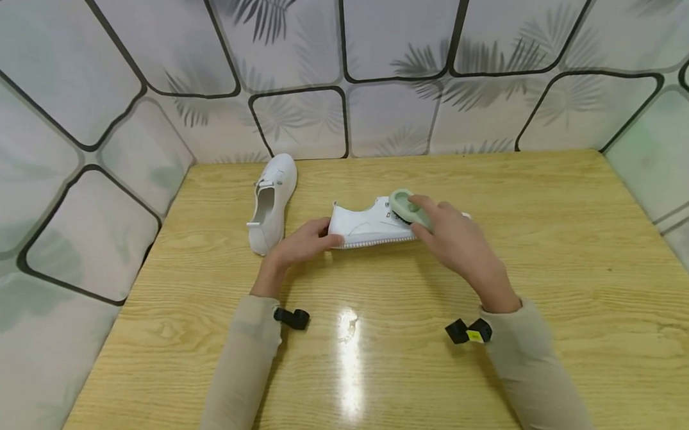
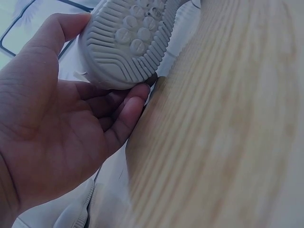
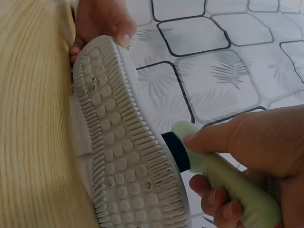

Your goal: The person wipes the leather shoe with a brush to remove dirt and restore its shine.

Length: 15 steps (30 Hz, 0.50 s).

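A white shoe lies tipped on its side, its ridged, studded sole facing the person. My left hand grips it at the heel; in the left wrist view the thumb is on one edge of the heel and the fingers curl under the other. My right hand holds a pale green brush by its handle, thumb on top. The brush's dark bristles meet the shoe's upper near the lace area. The toe is mostly hidden behind the right hand.
A second white shoe stands upright to the left, close to the left hand, toe toward the back. The wooden table ends at a leaf-patterned wall at the back and left. Small black devices are strapped at both wrists.
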Motion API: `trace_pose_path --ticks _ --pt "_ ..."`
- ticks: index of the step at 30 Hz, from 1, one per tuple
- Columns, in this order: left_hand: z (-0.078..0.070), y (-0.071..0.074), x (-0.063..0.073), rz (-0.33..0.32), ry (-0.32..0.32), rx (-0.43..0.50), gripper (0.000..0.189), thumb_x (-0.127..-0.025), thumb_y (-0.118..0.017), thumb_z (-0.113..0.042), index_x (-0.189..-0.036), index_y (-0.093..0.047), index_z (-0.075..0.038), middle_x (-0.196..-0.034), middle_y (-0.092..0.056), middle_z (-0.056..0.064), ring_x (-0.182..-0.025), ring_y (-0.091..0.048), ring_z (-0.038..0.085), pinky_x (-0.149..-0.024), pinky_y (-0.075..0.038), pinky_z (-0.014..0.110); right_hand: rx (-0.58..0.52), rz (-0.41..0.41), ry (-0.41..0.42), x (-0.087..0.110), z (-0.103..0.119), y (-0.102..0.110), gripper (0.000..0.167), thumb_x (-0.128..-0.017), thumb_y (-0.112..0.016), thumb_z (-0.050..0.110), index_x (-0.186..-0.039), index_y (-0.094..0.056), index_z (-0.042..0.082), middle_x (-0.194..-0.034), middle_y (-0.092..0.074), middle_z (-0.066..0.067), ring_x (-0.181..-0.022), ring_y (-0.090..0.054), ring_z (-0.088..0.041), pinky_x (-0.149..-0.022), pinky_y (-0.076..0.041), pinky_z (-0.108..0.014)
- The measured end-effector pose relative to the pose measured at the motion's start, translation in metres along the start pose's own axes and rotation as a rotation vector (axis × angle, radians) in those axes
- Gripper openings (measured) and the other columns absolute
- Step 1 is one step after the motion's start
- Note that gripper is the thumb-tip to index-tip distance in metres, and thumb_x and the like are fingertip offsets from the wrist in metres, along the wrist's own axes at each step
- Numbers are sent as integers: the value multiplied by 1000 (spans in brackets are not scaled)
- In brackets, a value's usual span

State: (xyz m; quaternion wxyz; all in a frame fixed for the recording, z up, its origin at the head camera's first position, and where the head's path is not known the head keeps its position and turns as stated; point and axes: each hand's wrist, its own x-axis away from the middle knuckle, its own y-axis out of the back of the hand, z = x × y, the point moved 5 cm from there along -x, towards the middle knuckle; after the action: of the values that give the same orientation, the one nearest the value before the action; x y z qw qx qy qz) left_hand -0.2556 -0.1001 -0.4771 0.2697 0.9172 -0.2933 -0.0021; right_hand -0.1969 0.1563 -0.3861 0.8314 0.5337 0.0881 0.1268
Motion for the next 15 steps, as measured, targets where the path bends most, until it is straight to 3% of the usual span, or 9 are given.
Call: trace_pose_path --ticks 4,9,15 --pt "-1 0 0 8 -11 13 42 -98 -56 -29 -132 -54 -4 -123 -61 11 -106 -54 21 -94 -44 39 -30 28 20 0 -3 2 53 -102 -53 26 -152 -38 15 -120 -59 -24 -88 -56 -31 -63 -45 -41" --pt "-2 1 0 8 -8 21 44 -98 -56 -30 -134 -53 -4 -126 -60 11 -109 -54 22 -96 -44 39 -29 3 -33 2 -15 11 53 -102 -53 25 -152 -38 13 -116 -60 -24 -83 -53 -31 -60 -41 -38" --pt "0 1 0 18 -12 16 42 -99 -55 -28 -133 -53 -3 -125 -60 12 -108 -54 21 -95 -44 38 -81 48 0 -1 -16 8 55 -102 -53 29 -153 -37 15 -131 -57 -24 -92 -53 -31 -70 -43 -41"
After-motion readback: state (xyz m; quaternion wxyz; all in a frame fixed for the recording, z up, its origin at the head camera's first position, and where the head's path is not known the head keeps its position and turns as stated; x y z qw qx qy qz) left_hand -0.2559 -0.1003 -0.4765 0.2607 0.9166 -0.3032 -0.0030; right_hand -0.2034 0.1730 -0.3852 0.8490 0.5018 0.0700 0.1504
